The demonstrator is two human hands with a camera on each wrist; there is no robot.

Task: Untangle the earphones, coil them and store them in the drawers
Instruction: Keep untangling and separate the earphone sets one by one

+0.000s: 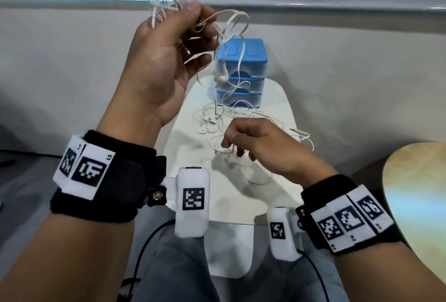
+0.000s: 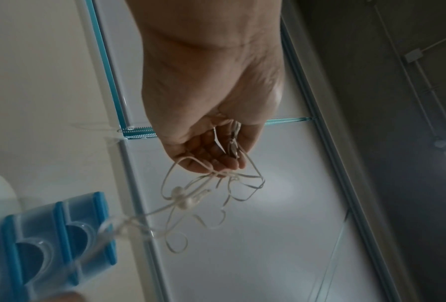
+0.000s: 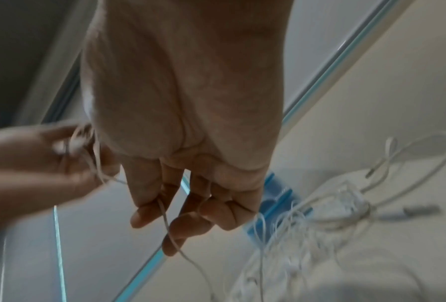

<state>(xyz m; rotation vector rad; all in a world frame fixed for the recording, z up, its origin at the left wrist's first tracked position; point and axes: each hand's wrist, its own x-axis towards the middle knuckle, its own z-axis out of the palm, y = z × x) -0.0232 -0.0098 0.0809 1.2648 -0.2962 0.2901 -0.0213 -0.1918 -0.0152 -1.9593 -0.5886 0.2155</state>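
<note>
White earphones [image 1: 218,36] hang from my left hand [image 1: 164,60], pinched high at upper centre so loops fall free. My right hand [image 1: 253,142] pinches one strand low, above the table [image 1: 231,200]; closed drawers [image 1: 241,72] wait behind.

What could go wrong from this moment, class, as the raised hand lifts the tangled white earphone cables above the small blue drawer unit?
1. The left hand holds a bunch of white earphone cables that trail down into the pile of cables on the white table; lifting further may tighten knots.
2. Hanging loops drape in front of the blue plastic drawer unit and could snag it.
3. The right hand pinches one thin cable; a hard pull might strain it.
</note>
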